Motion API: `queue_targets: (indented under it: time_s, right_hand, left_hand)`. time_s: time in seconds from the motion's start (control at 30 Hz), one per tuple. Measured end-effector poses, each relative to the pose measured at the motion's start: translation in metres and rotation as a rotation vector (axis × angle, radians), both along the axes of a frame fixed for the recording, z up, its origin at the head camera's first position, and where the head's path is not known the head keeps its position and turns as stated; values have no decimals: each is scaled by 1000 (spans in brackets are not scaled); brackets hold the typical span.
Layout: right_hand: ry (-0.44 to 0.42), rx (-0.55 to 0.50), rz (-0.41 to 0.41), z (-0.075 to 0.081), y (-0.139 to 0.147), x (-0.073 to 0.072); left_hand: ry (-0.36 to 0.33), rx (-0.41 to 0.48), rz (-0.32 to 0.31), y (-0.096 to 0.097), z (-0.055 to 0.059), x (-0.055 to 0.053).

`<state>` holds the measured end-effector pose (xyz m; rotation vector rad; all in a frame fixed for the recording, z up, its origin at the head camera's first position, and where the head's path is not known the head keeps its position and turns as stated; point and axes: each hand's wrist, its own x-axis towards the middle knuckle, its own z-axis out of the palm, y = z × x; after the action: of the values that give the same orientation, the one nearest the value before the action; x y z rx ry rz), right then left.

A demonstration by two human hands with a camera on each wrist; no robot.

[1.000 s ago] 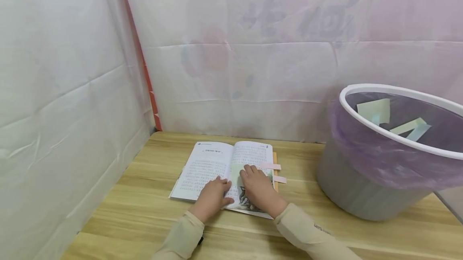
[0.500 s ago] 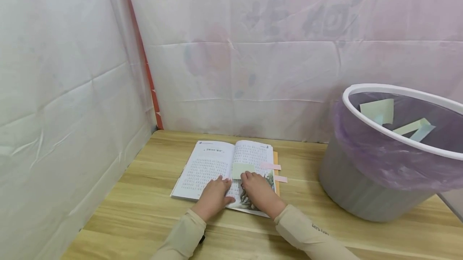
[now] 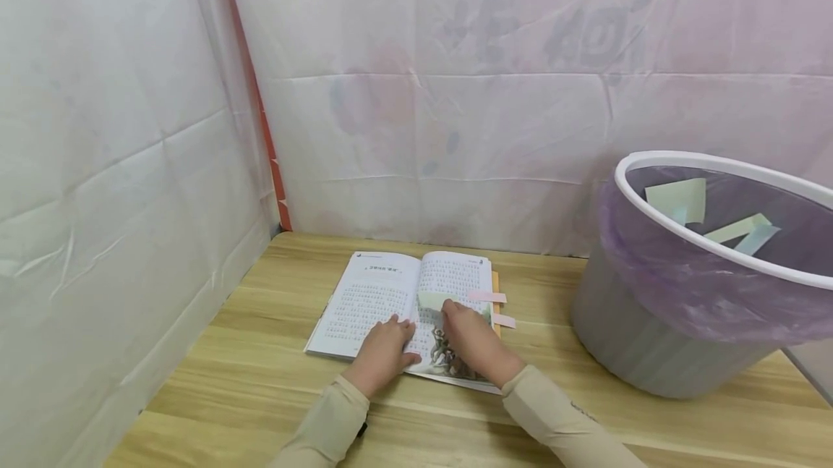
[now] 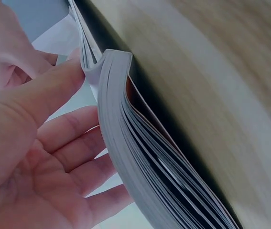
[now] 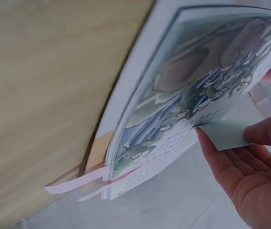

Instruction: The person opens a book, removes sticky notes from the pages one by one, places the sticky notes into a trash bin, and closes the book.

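An open book (image 3: 374, 309) with printed text lies on the wooden table. My left hand (image 3: 382, 352) rests across its lower middle, fingers spread over the pages; in the left wrist view the thumb touches the book's bottom edge near the spine. My right hand (image 3: 473, 338) is over the right page and pinches a pale green sticky note (image 5: 226, 134) between thumb and fingers. The note's lower edge lifts off the paper, while its far end stays close against the page. Two pink sticky tabs (image 3: 487, 296) stick out from the book's right side.
To the right stands a grey waste bin (image 3: 644, 330) with a white rim and purple liner; several paper strips (image 3: 677, 200) are inside. An orange strip (image 3: 497, 283) shows at the book's right edge. White sheeting (image 3: 429, 135) hangs behind and left of the table (image 3: 260, 381).
My right hand has taken hold of the green sticky note's lower edge and raised it, so the note now curls up from the page. My left hand has stayed in place.
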<state>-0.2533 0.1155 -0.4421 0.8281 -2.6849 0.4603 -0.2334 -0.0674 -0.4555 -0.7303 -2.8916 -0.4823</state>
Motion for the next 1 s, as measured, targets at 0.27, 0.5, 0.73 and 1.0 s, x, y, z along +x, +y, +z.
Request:
queue_targets:
  time_s: [0.27, 0.5, 0.73, 1.0]
  right_hand:
    - [-10, -103, -41, 3, 5, 1]
    - [60, -159, -48, 7, 11, 3]
    - [104, -184, -93, 14, 18, 7]
    - [287, -207, -89, 35, 30, 17]
  left_hand:
    - [-7, 0, -3, 0, 0, 0]
    - [-18, 21, -8, 0, 2, 1]
    - [-50, 35, -9, -2, 3, 1]
    - [-69, 52, -4, -2, 2, 1]
